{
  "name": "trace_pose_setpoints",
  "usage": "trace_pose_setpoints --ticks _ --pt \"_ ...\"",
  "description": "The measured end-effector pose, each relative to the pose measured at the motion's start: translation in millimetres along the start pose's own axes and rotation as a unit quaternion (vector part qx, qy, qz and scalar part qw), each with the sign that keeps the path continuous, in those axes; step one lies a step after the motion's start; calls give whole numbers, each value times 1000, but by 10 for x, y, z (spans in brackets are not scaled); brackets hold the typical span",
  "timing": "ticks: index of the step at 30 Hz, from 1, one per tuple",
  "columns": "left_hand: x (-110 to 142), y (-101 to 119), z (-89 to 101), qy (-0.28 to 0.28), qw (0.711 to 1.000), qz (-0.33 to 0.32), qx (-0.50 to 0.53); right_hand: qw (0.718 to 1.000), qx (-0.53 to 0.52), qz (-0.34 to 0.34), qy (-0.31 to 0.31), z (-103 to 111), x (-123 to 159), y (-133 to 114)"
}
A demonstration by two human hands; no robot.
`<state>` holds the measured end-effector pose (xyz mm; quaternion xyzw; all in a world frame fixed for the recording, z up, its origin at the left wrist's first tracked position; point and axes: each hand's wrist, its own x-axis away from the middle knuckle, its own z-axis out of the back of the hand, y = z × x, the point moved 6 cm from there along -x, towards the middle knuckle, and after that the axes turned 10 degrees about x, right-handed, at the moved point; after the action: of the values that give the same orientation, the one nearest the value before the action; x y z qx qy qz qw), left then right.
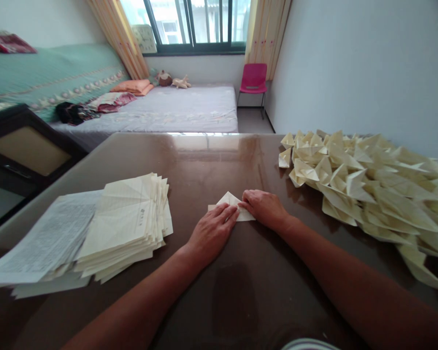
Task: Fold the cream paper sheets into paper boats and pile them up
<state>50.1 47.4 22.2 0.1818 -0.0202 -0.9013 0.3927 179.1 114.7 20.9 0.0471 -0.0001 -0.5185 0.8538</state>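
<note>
A small cream sheet of paper (pixel 228 198), folded to a peak at its far side, lies on the brown table in front of me. My left hand (pixel 213 228) rests on its near left part with the fingers stretched out and pressed down. At the right side of the paper, my right hand (pixel 264 206) has its fingers curled, with the thumb and fingertips gripping the fold. Both hands cover part of the paper, so its lower folds are partly hidden.
To the left lie a stack of creased cream sheets (pixel 122 209) and printed white sheets (pixel 47 236). A big heap of folded paper boats (pixel 372 180) covers the table's right side. Beyond the glossy table (pixel 211 160) are a bed (pixel 197 104) and a pink chair (pixel 254 78).
</note>
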Motion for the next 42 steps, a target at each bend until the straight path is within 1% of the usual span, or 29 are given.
trace_pose_setpoints --ticks 2,6,9,10,12,14,15,18,21,27,32,34,36,39,42 --pt "13 25 -38 -2 1000 8 15 1000 -3 -2 -3 -10 -3 10" --pt "45 -11 -54 -5 999 30 12 1000 -8 -4 -15 -30 -9 27" --pt "48 -14 -41 -11 1000 29 4 1000 12 -2 10 60 31 -17" --pt "45 -11 -37 -13 999 29 3 999 26 8 28 120 61 -63" --pt "37 -8 -31 -15 999 33 8 995 57 53 60 246 147 -213" --pt "32 -11 -28 -18 999 40 17 990 65 112 49 306 244 -394" --pt "32 -13 -28 -20 999 43 21 989 71 122 37 315 285 -459" --pt "36 -18 -28 -23 998 44 30 989 96 115 4 294 357 -556" --pt "40 -15 -29 -20 999 41 28 988 110 104 -12 263 378 -563" --pt "59 -25 22 -29 999 41 -20 989 121 66 -50 284 393 -466" --pt "96 -97 72 -72 993 72 -53 987 131 19 -94 319 391 -363" --pt "104 -117 80 -78 991 85 -68 986 132 18 -96 327 387 -359" --pt "105 -113 81 -79 990 83 -79 987 135 18 -88 325 386 -377" --pt "103 -84 84 -72 992 69 -83 989 132 31 -53 313 394 -463" --pt "103 -76 85 -60 993 68 -75 991 120 64 -16 290 406 -579"
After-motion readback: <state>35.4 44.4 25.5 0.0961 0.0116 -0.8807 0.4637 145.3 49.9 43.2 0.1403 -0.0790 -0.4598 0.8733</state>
